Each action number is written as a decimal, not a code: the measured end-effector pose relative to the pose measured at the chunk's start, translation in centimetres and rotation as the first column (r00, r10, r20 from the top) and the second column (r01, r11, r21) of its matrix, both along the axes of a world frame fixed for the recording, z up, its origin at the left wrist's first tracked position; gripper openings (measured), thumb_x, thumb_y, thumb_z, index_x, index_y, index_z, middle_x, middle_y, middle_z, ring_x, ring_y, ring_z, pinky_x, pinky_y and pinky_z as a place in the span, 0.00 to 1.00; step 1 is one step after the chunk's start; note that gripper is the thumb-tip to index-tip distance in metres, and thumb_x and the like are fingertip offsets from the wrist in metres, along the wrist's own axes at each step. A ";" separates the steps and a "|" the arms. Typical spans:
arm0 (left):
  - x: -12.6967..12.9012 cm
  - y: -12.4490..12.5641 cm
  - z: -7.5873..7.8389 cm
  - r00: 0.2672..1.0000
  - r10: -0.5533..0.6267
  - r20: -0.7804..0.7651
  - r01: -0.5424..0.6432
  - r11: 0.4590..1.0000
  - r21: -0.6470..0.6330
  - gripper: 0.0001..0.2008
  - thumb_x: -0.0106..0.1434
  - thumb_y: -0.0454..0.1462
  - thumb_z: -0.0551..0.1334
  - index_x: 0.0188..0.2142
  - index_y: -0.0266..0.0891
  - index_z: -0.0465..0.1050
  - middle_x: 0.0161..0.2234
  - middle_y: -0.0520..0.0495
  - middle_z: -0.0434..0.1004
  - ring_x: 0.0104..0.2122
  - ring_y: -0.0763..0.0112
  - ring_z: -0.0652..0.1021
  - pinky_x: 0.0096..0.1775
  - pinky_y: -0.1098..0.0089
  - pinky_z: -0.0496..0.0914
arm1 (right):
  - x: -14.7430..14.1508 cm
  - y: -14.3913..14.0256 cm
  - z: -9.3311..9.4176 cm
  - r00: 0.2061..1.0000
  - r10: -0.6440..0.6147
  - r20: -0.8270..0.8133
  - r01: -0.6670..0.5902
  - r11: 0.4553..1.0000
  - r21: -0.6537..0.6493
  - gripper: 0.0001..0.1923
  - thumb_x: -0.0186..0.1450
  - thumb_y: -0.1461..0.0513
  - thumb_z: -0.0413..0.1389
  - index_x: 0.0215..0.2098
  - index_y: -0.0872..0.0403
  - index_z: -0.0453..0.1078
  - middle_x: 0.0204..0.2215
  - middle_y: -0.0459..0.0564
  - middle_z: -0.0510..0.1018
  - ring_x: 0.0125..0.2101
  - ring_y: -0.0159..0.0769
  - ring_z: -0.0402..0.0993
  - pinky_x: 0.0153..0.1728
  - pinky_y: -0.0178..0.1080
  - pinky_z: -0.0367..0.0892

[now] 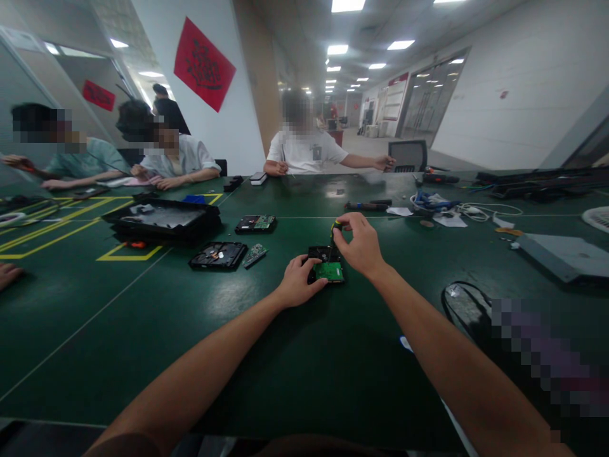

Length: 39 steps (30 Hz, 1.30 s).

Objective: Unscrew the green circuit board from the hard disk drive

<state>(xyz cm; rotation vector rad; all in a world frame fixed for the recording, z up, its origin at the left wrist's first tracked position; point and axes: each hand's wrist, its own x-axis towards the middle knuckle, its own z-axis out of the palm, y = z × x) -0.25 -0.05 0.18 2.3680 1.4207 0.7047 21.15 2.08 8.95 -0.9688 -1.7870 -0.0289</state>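
A hard drive lies on the table in front of me, its green circuit board facing up. My left hand steadies it from the left side, with fingers over its edge and the thumb near its front. My right hand grips a yellow-and-black screwdriver by the handle. The screwdriver stands nearly upright, with its shaft pointing down at the drive; whether the tip sits in a screw is too small to tell. To the left are an opened drive casing and a loose circuit board.
Another hard drive lies farther back, beside a stacked black tray. Tools and cables lie at the back right, and a grey metal box at right. Several people sit across the green table.
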 end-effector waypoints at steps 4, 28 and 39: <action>0.0 0.1 -0.1 1.000 0.005 -0.007 -0.005 1.000 0.001 0.30 0.65 0.53 0.64 0.63 0.47 0.68 0.64 0.38 0.62 0.64 0.45 0.64 0.64 0.46 0.61 | 0.0 0.2 -0.1 1.000 0.004 -0.013 -0.004 1.000 -0.020 0.07 0.68 0.60 0.58 0.45 0.51 0.70 0.40 0.53 0.78 0.40 0.44 0.76 0.44 0.48 0.73; 0.0 0.0 0.0 1.000 0.004 -0.004 -0.004 1.000 -0.005 0.30 0.65 0.53 0.64 0.63 0.47 0.68 0.65 0.38 0.62 0.65 0.44 0.64 0.64 0.45 0.61 | 0.0 0.2 -0.2 0.999 -0.017 -0.027 0.017 1.000 -0.020 0.07 0.68 0.59 0.58 0.44 0.51 0.69 0.40 0.53 0.78 0.39 0.44 0.76 0.43 0.47 0.74; 0.0 0.2 -0.4 1.000 0.005 -0.006 -0.005 1.000 0.009 0.30 0.65 0.54 0.64 0.63 0.47 0.68 0.64 0.37 0.62 0.64 0.45 0.64 0.63 0.46 0.61 | 0.1 0.2 -0.2 1.000 0.001 -0.007 -0.001 1.000 -0.014 0.08 0.68 0.62 0.57 0.46 0.51 0.70 0.44 0.54 0.77 0.41 0.44 0.76 0.44 0.48 0.74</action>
